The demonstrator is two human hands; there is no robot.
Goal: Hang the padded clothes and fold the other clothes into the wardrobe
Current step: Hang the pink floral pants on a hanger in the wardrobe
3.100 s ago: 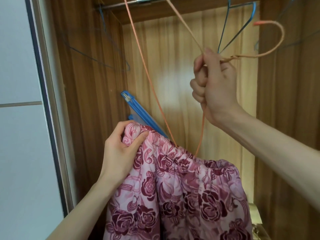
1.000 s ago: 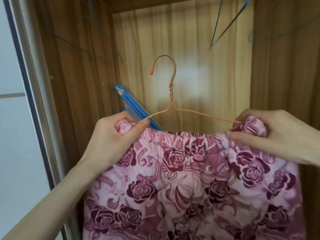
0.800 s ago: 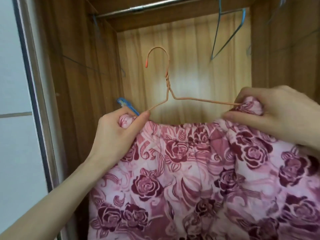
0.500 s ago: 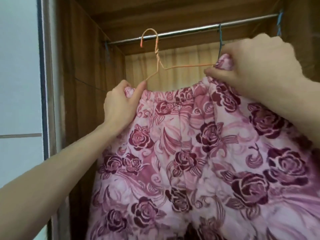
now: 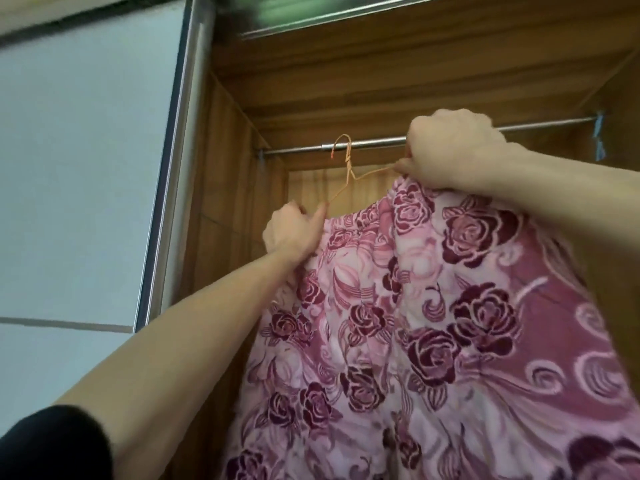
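1. Left hand grips the garment at its top left corner.
2. Right hand grips its top right corner.
3. Between them, the hanger hooks the rail.

Pale wall panel, blurred green object above

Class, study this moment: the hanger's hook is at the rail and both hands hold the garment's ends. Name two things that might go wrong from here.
1. The hanger hook looks barely over the rail; letting go early might drop it.
2. The garment seems heavy for thin wire, and the left hand sits lower than the right hand, so it may slide off.
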